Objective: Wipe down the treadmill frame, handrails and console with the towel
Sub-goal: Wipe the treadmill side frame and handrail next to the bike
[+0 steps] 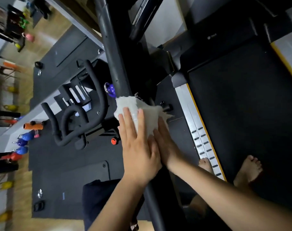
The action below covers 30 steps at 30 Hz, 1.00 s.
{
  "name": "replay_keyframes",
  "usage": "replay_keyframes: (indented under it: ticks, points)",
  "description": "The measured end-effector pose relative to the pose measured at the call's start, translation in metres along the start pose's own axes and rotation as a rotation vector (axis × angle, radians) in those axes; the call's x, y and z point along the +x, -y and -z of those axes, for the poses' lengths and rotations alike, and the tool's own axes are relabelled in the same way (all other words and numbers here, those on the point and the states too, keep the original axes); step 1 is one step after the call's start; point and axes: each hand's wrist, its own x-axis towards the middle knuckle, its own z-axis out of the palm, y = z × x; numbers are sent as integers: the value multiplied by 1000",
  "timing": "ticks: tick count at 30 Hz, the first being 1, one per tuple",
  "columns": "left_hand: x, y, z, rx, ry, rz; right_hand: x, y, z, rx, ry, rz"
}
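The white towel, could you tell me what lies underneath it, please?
The towel drapes over the treadmill's dark handrail, pressed by the left hand and right hand. The rail section beneath it is hidden.

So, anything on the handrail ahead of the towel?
Nothing visible. The left hand and right hand press the towel onto the handrail; the tube beyond runs bare. The purple kettlebell lies beside it, not on it.

The white frayed cloth towel drapes over the dark round metal handrail. The left hand lies on the towel at the handrail's left side, the right hand at its right. Right of the handrail lies the black rubber treadmill belt; left of it stand the black padded exercise-bike handlebars.
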Motion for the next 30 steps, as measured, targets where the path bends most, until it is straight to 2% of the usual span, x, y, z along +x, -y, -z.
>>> replay_keyframes:
  ticks: [3,6,8,11,15,18,22,24,27,30]
  points:
    - [51,4,7,109,39,-4,27,17,3,-35,77,47]
    - [86,3,9,194,16,18,73,32,8,65,41,-76]
    - [86,4,7,203,5,-15,82,38,7,45,37,-44]
    - [54,1,3,178,-10,-27,49,35,7,0,65,25]
    - [9,-2,1,102,17,-123,-14,19,14,0,21,87]
    - [30,4,4,146,11,-127,-5,20,16,115,45,39]
    - [80,3,6,185,-18,-37,61,44,17,-4,32,47]
    - [97,3,7,192,-48,21,71,51,18,29,66,1]
    - [85,3,8,181,-37,4,36,42,17,10,105,-77]
    - [36,1,2,106,-48,-20,-19,23,14,-181,156,-87]
